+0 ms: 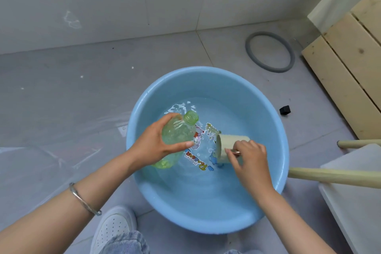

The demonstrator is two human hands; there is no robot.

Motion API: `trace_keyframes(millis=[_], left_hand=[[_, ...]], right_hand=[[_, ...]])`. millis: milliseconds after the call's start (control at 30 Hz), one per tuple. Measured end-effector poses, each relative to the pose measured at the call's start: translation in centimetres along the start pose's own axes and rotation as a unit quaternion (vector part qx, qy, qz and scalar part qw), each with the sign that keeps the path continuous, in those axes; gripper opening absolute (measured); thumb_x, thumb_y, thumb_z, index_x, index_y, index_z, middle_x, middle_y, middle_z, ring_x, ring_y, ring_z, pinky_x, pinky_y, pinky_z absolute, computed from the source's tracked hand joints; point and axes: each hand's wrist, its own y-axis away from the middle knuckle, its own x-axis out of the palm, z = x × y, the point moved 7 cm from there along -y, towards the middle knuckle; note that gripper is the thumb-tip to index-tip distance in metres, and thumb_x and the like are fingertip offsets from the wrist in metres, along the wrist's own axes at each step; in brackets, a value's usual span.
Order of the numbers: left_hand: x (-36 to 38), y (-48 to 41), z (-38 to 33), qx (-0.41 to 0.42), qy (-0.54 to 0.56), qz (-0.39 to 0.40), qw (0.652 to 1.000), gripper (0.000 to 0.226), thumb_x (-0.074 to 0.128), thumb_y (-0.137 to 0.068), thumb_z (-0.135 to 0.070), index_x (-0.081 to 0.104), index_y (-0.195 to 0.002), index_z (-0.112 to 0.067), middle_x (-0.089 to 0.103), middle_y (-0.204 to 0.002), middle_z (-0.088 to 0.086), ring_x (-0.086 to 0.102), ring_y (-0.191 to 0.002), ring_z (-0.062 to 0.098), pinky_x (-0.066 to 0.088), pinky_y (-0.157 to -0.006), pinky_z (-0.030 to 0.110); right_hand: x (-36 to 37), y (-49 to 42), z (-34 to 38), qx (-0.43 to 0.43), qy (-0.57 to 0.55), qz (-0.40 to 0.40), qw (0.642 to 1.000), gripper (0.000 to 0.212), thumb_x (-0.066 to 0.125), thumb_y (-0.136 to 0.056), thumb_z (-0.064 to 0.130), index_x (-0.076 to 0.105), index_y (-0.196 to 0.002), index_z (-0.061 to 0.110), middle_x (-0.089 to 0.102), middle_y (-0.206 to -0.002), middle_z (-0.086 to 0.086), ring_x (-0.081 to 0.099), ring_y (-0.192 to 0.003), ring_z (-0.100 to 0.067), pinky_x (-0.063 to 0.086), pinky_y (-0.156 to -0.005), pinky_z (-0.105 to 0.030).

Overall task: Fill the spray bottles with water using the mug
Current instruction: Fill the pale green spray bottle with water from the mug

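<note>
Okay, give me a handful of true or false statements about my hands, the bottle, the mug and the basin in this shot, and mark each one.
1. The left hand holds the green bottle. True.
2. The bottle has a spray head screwed on. False: its neck is open, with nothing fitted on it.
3. The right hand holds the mug upright. False: the mug is tipped on its side, mouth toward the bottle.
4. The blue basin has water in it. True.
5. The grey ring lies inside the basin. False: it lies on the floor beyond the basin.
</note>
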Motion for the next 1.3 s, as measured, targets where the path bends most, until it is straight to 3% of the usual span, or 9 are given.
trace_keyframes(millis=[300,400,533,600,667,800,967,1100,1300], left_hand=[[-0.3,0.0,0.0,0.005,0.005,-0.013,1.000,0.075,0.078,-0.057,-0.070,0.050,-0.120,-0.041,0.060,-0.119,-0.024,0.055,-0.113,-0.007,0.035,-0.093,0.003],[-0.6,0.0,0.1,0.006,0.000,-0.018,1.000,0.077,0.081,-0.060,-0.066,0.053,-0.124,-0.033,0.062,-0.122,-0.018,0.055,-0.115,-0.001,0.038,-0.099,0.014],[-1.0,0.0,0.0,0.003,-0.006,-0.028,1.000,0.077,0.075,-0.060,-0.060,0.053,-0.127,-0.029,0.062,-0.123,-0.016,0.055,-0.115,0.000,0.036,-0.098,0.013],[-1.0,-0.1,0.0,0.004,-0.005,-0.030,1.000,0.078,0.074,-0.060,-0.061,0.053,-0.127,-0.029,0.062,-0.123,-0.015,0.055,-0.116,0.002,0.037,-0.099,0.015],[-1.1,-0.1,-0.1,0.005,-0.003,-0.029,1.000,0.077,0.074,-0.059,-0.062,0.053,-0.126,-0.031,0.062,-0.123,-0.016,0.055,-0.115,0.001,0.036,-0.098,0.014],[-0.9,0.2,-0.3,0.007,-0.004,-0.024,1.000,0.067,0.074,-0.059,-0.061,0.050,-0.119,-0.041,0.060,-0.120,-0.023,0.054,-0.111,-0.008,0.034,-0.093,0.002],[-0.3,0.5,-0.6,0.015,-0.019,-0.007,1.000,0.060,0.076,-0.061,-0.071,0.047,-0.110,-0.051,0.057,-0.115,-0.034,0.051,-0.110,-0.017,0.032,-0.089,0.000],[0.3,0.5,-0.4,0.012,-0.025,0.006,1.000,0.062,0.075,-0.056,-0.072,0.047,-0.108,-0.054,0.056,-0.114,-0.036,0.052,-0.109,-0.014,0.035,-0.090,0.003],[0.9,0.5,-0.8,0.022,-0.016,0.016,0.999,0.057,0.077,-0.059,-0.059,0.047,-0.107,-0.052,0.054,-0.113,-0.038,0.050,-0.106,-0.017,0.033,-0.088,0.001]], right_hand=[[2.5,1.6,4.6,-0.076,-0.094,0.063,0.991,0.026,0.053,-0.083,0.036,0.035,-0.065,0.031,0.044,-0.058,0.012,0.034,-0.066,-0.006,0.023,-0.072,-0.019],[2.2,1.8,5.1,-0.053,-0.181,0.087,0.978,0.029,0.057,-0.081,0.036,0.035,-0.063,0.031,0.041,-0.057,0.014,0.034,-0.064,-0.004,0.027,-0.074,-0.016],[1.3,2.0,2.3,0.149,-0.387,0.087,0.906,0.038,0.070,-0.083,0.018,0.044,-0.055,0.019,0.042,-0.053,0.010,0.039,-0.056,-0.005,0.035,-0.060,-0.023],[0.4,2.4,1.5,0.206,-0.460,0.070,0.861,0.037,0.069,-0.083,0.004,0.047,-0.054,0.011,0.049,-0.050,0.008,0.051,-0.057,-0.008,0.047,-0.065,-0.027],[-1.0,2.4,1.2,0.235,-0.499,0.043,0.833,0.037,0.060,-0.085,-0.007,0.044,-0.055,0.005,0.050,-0.045,0.009,0.058,-0.054,-0.004,0.049,-0.066,-0.016],[-5.3,1.9,0.2,0.232,-0.550,-0.047,0.801,0.033,0.069,-0.078,0.012,0.046,-0.054,0.012,0.043,-0.053,-0.001,0.053,-0.053,-0.002,0.043,-0.062,-0.009],[-9.9,0.5,0.4,0.215,-0.538,-0.096,0.810,0.038,0.079,-0.063,0.046,0.052,-0.050,0.022,0.048,-0.054,0.003,0.047,-0.056,-0.005,0.037,-0.063,-0.017],[-12.5,-0.5,1.5,0.185,-0.490,-0.140,0.840,0.046,0.060,-0.086,0.012,0.053,-0.043,0.026,0.040,-0.037,0.018,0.039,-0.040,0.003,0.031,-0.048,-0.005],[-13.1,-0.9,2.7,0.146,-0.429,-0.124,0.883,0.036,0.068,-0.076,0.036,0.048,-0.057,0.014,0.033,-0.045,0.013,0.027,-0.047,-0.004,0.023,-0.047,-0.014]])
